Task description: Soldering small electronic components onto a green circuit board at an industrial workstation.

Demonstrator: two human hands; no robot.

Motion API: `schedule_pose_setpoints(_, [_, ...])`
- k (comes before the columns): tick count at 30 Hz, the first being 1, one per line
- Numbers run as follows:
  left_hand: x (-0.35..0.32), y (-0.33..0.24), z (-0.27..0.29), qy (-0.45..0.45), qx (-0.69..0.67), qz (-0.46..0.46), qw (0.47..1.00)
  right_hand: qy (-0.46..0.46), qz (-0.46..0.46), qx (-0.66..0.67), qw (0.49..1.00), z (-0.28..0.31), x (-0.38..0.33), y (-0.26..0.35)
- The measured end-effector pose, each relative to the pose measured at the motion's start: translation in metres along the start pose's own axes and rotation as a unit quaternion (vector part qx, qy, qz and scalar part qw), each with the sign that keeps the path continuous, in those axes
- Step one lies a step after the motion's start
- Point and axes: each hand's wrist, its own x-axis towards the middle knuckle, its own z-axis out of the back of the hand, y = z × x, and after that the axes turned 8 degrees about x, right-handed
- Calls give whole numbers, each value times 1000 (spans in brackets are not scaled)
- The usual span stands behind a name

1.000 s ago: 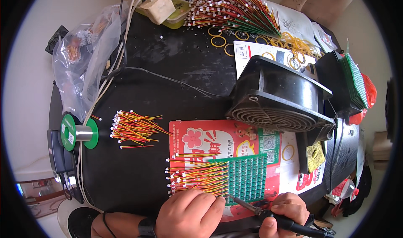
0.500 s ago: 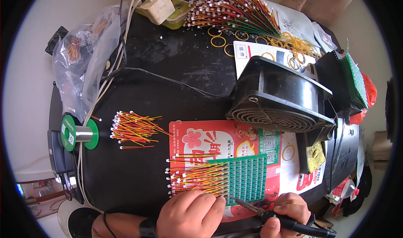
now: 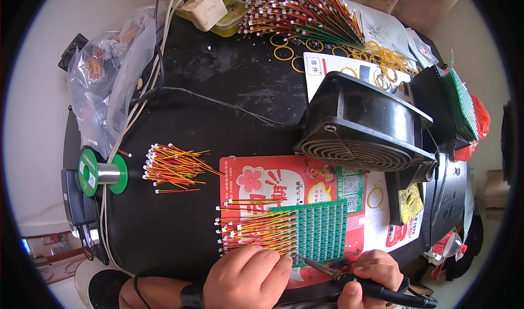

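My right hand (image 3: 375, 273) grips a black-handled soldering iron (image 3: 322, 267), its tip pointing left at the lower left corner of a green circuit board panel (image 3: 322, 232). Close to that tip, my left hand (image 3: 248, 279) has its fingers curled and pressed together; whatever they pinch is hidden beneath them. Red, yellow and black wires with white connectors (image 3: 256, 227) lie in a row from the panel's left edge, their connectors to the left. The panel rests on a red printed sheet (image 3: 240, 172).
A black fan (image 3: 360, 123) stands behind the panel, a yellow sponge (image 3: 410, 204) to its right. Loose connector wires (image 3: 177, 167) and a green solder spool (image 3: 90, 172) lie left. Farther back are a big wire bundle (image 3: 305, 14), rubber bands (image 3: 382, 58) and a plastic bag (image 3: 109, 80).
The soldering iron's tip has shifted very slightly left, toward my left fingers. Both hands stay almost in place.
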Motion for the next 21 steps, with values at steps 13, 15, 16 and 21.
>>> schedule_pose_setpoints(13, [2, 0, -3, 8, 26, 14, 1000, -1, -1, -6, 1000, 0, 0, 0])
schedule_pose_setpoints(15, [0, 0, 5, 11, -4, -1, 1000, -7, 8, 5, 1000, -1, 1, 0])
schedule_pose_setpoints(16, [0, 0, 5, 11, -3, 0, 1000, -7, 8, 6, 1000, -1, 1, -1])
schedule_pose_setpoints(21, [1, 0, 4, 14, -8, 4, 1000, -7, 9, 5, 1000, -2, 2, -1])
